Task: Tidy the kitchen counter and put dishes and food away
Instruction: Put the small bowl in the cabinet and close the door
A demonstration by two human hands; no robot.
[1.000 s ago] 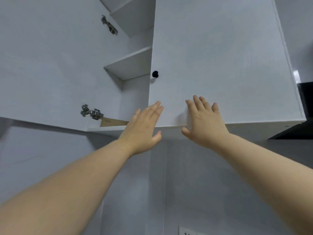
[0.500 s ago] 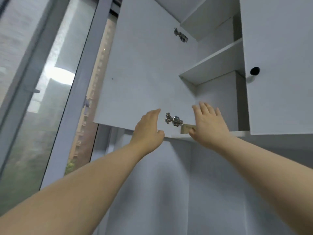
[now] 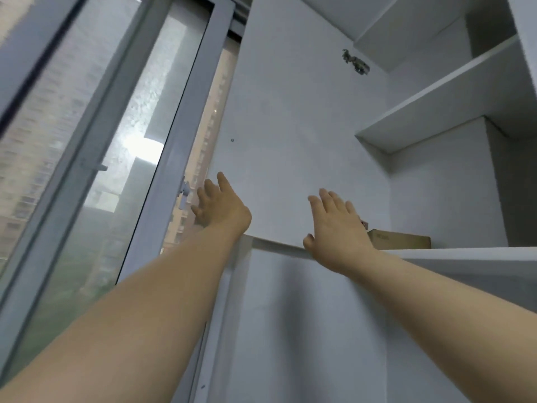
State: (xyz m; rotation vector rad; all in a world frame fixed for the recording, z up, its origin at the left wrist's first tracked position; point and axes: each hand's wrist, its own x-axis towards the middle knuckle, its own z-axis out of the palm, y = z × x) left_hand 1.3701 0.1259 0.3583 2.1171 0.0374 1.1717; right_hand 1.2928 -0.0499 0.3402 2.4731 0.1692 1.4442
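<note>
Since half a second ago both arms have swung left toward the window, off the shelf lip and onto the open cupboard door. The left hand reaches the door's free edge, fingers spread and fairly straight, gripping nothing. The right hand lies flat-fingered on the door's inner face near its lower edge, also holding nothing. A brown box sits on the bottom shelf, just right of that hand. Closing the cupboard looks like the step in hand. Next, the left hand must get behind the edge and swing the door rightward.

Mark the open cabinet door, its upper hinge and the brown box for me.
open cabinet door (image 3: pixel 290 126), head view, middle of its inner face.
upper hinge (image 3: pixel 356 61), head view, its metal body.
brown box (image 3: pixel 402 239), head view, its front side.
</note>
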